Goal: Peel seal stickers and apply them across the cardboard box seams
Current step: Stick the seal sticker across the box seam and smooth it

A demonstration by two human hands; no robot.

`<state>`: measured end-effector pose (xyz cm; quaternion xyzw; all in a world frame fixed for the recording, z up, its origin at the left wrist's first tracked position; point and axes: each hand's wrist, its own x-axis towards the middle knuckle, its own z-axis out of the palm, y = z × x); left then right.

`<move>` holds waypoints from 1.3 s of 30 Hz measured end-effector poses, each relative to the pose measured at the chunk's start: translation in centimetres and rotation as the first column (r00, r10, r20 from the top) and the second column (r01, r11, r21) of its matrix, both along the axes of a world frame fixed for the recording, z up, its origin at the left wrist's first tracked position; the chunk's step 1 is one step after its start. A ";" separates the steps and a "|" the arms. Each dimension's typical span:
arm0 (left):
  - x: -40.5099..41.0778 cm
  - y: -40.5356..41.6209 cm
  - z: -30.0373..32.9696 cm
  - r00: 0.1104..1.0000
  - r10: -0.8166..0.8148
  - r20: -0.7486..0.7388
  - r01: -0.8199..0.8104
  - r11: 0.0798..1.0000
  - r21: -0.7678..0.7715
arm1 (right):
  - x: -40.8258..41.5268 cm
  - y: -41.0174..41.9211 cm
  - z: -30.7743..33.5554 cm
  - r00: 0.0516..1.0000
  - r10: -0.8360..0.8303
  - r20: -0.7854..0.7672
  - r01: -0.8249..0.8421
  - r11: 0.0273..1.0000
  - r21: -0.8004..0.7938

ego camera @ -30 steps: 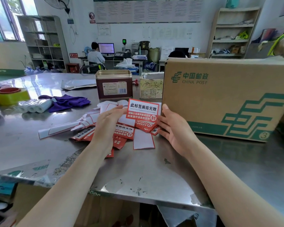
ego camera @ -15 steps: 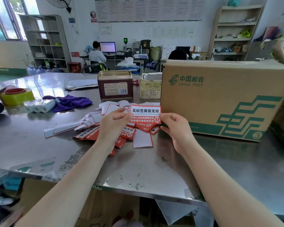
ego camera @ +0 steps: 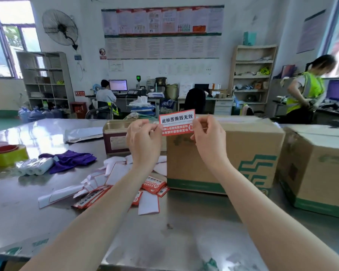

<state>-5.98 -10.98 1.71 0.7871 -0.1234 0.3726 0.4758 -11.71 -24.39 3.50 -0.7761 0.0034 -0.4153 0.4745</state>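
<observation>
A red and white seal sticker (ego camera: 177,122) is held up in the air between both hands, level with the top front edge of the cardboard box (ego camera: 243,149) with green markings. My left hand (ego camera: 144,141) pinches its left edge and my right hand (ego camera: 208,138) pinches its right edge. A heap of seal stickers and white backing papers (ego camera: 114,182) lies on the steel table (ego camera: 184,231) below my left forearm.
A second cardboard box (ego camera: 319,169) stands to the right. A brown tin (ego camera: 115,137), purple cloth (ego camera: 70,160), plastic rolls (ego camera: 34,166) and a yellow tape roll (ego camera: 8,154) lie left. A person in a yellow vest (ego camera: 305,90) stands at back right.
Both hands have lifted the sticker from just above the heap up to the height of the box's top edge. The view has tilted up and the box now appears nearer.
</observation>
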 end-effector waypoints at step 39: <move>5.4 -20.2 6.7 0.882 -0.312 -0.353 0.469 0.515 0.718 | 4.9 -23.2 5.5 0.839 -0.349 -0.418 0.434 0.892 0.128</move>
